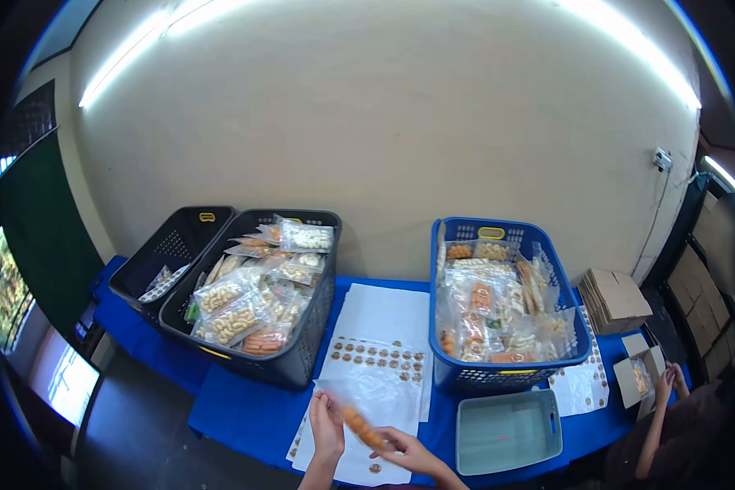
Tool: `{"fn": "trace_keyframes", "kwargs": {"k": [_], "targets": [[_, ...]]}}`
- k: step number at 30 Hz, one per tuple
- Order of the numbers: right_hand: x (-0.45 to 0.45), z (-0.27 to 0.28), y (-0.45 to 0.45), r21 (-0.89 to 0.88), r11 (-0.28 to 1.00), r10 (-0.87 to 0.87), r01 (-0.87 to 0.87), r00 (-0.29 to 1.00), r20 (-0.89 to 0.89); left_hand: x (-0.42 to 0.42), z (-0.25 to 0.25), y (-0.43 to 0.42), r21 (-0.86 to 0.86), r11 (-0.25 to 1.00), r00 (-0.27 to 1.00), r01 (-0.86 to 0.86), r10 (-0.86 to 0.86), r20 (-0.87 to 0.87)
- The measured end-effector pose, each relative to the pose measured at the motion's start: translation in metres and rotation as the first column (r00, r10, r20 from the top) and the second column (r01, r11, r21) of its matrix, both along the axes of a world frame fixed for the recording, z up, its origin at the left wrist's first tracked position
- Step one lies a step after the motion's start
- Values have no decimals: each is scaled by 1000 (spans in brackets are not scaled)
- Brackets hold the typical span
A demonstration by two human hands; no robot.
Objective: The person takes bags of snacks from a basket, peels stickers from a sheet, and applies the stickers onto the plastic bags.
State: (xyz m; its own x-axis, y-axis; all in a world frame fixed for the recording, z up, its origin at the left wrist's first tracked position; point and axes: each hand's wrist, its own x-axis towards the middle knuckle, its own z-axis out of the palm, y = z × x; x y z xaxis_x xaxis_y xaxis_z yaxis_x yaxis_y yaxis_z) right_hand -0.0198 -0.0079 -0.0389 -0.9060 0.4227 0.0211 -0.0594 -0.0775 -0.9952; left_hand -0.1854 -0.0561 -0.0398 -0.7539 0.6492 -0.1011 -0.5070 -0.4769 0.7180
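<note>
The bag is over sheets, 2 baskets left, 1 basket right.

The bench is covered in plain bright blue, against a beige wall. Over it lies a white sheet patterned with rows of round brown-and-orange spots, and a second spotted sheet repeats the dots on white. The blurred piece is orange-brown, next to a clear, whitish bag. The far-left basket is black, dotted with small holes; its neighbour, a charcoal basket, holds clear packets showing cream, white and orange. The blue basket has yellow grips and a pierced pattern. The tray is plain grey-green, the stacked cartons tan, the curtain dark green.
</note>
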Motion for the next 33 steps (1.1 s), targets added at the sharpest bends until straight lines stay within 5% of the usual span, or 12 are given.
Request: {"fn": "trace_keyframes", "kwargs": {"k": [3,6,10,13,18,25,28,31,33], "targets": [[-4,-3,22,-151,975,-178,166,982,-69,-21,6,-20,-116,989,983,91,-108,-146],[12,28,52,-99,820,-570,563,791,-222,-45,9,-38,-264,960,950,90,-163,-268],[50,41,90,42,225,-888,973,223,-401,-82,-4,-71,-187,976,936,109,-164,-310],[78,43,94,322,267,-919,909,341,-201,-105,-12,-89,-249,967,920,56,-147,-363],[70,46,61,336,216,-943,917,285,-173,-132,-6,-98,-242,970,876,-19,-100,-471],[93,7,16,406,329,-940,852,337,54,-176,56,-62,-175,983,602,60,-176,-779],[119,-14,-3,468,335,-942,818,310,133,-184,91,-36,-72,997,418,-20,-57,-907],[128,-14,-27,624,320,-938,713,146,314,-194,112,-16,-147,989,472,29,-143,-870],[135,-48,-25,658,269,-952,703,91,292,-206,122,7,-120,993,350,22,-120,-929]]}}
